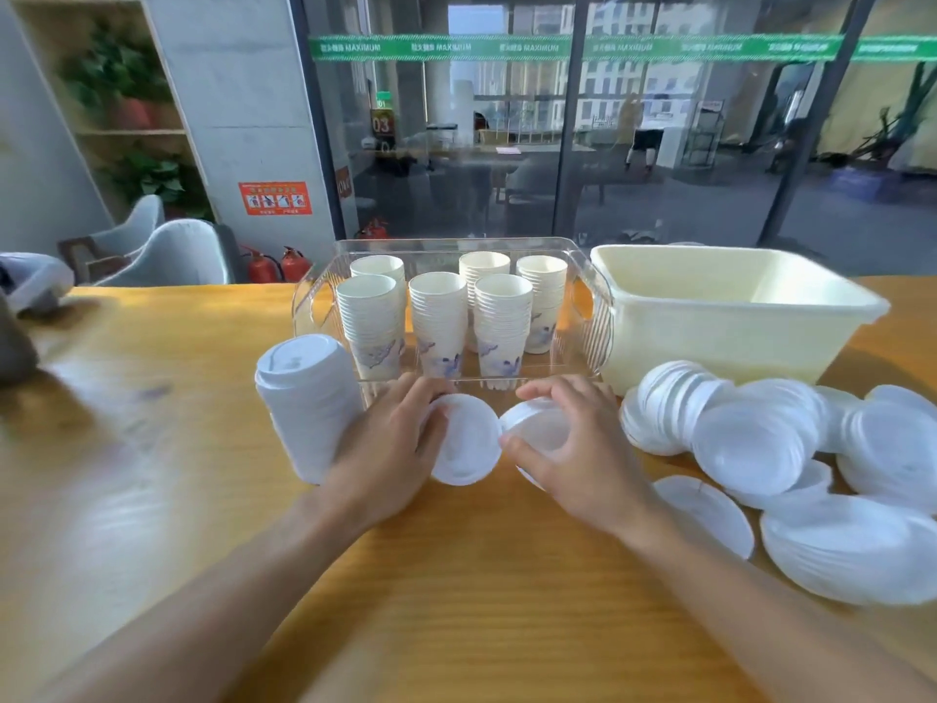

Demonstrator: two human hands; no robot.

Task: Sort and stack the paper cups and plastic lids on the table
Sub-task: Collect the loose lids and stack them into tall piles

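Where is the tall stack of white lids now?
In the head view the tall stack of white lids stands on the table, left of centre, beside the clear bin and touching the left hand.

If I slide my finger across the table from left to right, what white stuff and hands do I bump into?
Tall stack of lids → left hand holding a lid → right hand holding another lid → loose pile of lids.

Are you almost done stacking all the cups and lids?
Partly. The cups already stand in six stacks inside the clear bin, and one tall lid stack is built. Right now the left hand holds a lid and the right hand holds another lid. A big loose pile of lids still waits.
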